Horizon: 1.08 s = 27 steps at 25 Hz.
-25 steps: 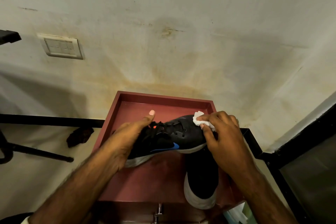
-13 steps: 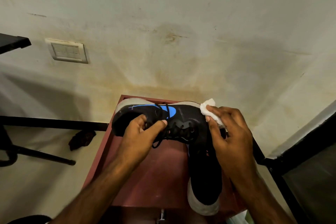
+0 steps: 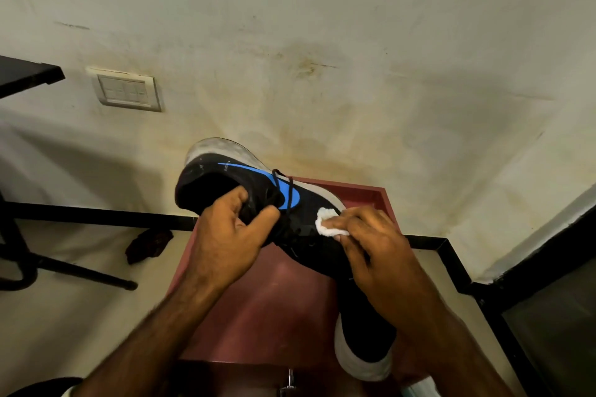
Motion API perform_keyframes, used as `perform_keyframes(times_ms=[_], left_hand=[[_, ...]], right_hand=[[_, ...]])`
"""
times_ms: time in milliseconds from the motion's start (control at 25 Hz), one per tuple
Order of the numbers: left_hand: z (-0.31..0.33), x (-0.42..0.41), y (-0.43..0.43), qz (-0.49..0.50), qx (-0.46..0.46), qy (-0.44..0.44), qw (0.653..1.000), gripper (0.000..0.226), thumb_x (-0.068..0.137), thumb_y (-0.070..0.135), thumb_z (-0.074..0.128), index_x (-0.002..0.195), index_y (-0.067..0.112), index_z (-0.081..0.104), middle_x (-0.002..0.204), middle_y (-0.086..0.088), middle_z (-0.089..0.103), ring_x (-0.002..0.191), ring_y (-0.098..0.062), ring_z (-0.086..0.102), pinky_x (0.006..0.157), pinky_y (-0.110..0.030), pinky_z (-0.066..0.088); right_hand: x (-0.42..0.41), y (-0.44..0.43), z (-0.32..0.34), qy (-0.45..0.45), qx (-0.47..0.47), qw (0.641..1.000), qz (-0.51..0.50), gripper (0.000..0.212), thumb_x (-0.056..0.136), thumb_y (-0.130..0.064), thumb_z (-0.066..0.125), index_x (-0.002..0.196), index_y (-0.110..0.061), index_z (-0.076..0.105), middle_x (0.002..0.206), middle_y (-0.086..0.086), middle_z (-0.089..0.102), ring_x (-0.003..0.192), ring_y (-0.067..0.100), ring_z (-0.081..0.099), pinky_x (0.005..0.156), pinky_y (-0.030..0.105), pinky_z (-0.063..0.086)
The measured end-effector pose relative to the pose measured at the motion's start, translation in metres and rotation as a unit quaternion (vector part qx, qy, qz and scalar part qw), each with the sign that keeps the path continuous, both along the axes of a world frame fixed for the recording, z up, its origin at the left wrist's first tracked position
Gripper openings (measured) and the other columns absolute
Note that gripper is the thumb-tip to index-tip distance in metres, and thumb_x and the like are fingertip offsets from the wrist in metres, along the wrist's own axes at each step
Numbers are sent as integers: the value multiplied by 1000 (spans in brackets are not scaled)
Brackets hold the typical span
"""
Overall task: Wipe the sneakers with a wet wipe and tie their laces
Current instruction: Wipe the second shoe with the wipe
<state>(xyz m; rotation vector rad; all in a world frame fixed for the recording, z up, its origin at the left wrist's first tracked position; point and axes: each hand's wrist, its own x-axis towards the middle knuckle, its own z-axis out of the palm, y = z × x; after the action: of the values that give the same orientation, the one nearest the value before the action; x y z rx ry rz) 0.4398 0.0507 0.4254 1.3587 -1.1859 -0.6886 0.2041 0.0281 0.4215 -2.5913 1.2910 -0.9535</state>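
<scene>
A black sneaker [image 3: 225, 177] with a blue swoosh and a grey-white sole is held up over the red tray [image 3: 277, 300], heel to the upper left. My left hand [image 3: 225, 235] grips it at the collar and tongue, fingers curled round the edge. Its black laces [image 3: 283, 190] hang loose. My right hand [image 3: 380, 251] pinches a folded white wet wipe [image 3: 327, 223] and presses it on the sneaker's side near the toe. A second black sneaker [image 3: 364, 345] lies on the tray at the lower right, partly hidden under my right forearm.
A stained wall with a switch plate [image 3: 127, 92] rises behind. A black bar [image 3: 96, 214] runs along the floor edge, with a dark rag [image 3: 148, 243] and chair legs [image 3: 80, 272] at left. A black frame [image 3: 516, 316] stands at right.
My left hand has turned the sneaker over and lifted it up and to the left, so the swoosh side faces up. The wipe has slid along the upper toward the toe side.
</scene>
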Motion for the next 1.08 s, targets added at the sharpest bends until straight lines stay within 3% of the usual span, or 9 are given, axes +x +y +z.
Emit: perform_keyframes(times_ms=[120, 280, 400, 480, 600, 760, 920, 1080], left_hand=[[2, 6, 0, -8, 16, 0, 1000, 26, 76, 43, 67, 94, 25, 75, 84, -7, 79, 82, -46, 73, 69, -57, 63], [7, -10, 7, -59, 2, -55, 997, 23, 76, 40, 65, 92, 26, 76, 77, -4, 77, 72, -40, 73, 63, -55, 62], [10, 8, -3, -5, 16, -1, 1000, 22, 76, 38, 69, 86, 20, 76, 77, -8, 77, 75, -35, 75, 71, -54, 63], [15, 20, -6, 20, 23, 58, 998, 9, 78, 29, 71, 75, 22, 75, 71, -2, 75, 68, -21, 74, 66, -41, 63], [16, 19, -4, 12, 36, 111, 993, 33, 89, 7, 67, 60, 24, 68, 61, 5, 68, 56, -7, 64, 55, -26, 53], [12, 1, -2, -19, 72, 112, 991, 33, 88, 3, 64, 60, 19, 61, 59, 3, 61, 51, -9, 59, 53, -26, 50], [22, 17, -12, 61, 84, 221, 970, 25, 81, 1, 61, 62, 16, 55, 53, 4, 56, 43, -10, 56, 42, -19, 44], [21, 25, -10, 76, 130, 241, 959, 19, 80, 7, 62, 67, 21, 59, 59, 0, 60, 46, -12, 59, 55, -27, 44]], right_hand=[[-1, 2, -3, -25, -1, 1000, 6, 25, 103, -13, 62, 124, -22, 73, 121, -9, 67, 116, 9, 59, 99, 34, 52], [28, 3, -3, -46, -30, 998, 40, 24, 104, -13, 59, 121, -16, 75, 119, -2, 70, 113, 15, 62, 100, 26, 49], [16, 6, -5, -19, 1, 999, 48, 25, 102, -8, 61, 120, -19, 74, 122, -5, 67, 114, 14, 59, 98, 27, 48], [4, 7, -7, 3, 10, 998, 65, 22, 102, -12, 61, 119, -21, 73, 122, -8, 66, 115, 11, 58, 98, 30, 49], [8, 11, -11, 7, -34, 997, 62, 22, 101, -12, 64, 120, -17, 73, 119, -5, 67, 109, 14, 59, 95, 29, 49], [28, 14, -8, -6, -106, 994, 38, 25, 99, -6, 66, 121, -12, 74, 118, 1, 70, 107, 18, 61, 98, 25, 46], [19, 13, -19, 28, -89, 995, 16, 32, 90, 2, 74, 117, -14, 75, 116, 0, 69, 104, 16, 60, 93, 23, 49], [12, 21, -26, 48, -122, 991, 16, 30, 94, -5, 70, 123, -10, 74, 118, 3, 69, 104, 19, 62, 93, 26, 52]])
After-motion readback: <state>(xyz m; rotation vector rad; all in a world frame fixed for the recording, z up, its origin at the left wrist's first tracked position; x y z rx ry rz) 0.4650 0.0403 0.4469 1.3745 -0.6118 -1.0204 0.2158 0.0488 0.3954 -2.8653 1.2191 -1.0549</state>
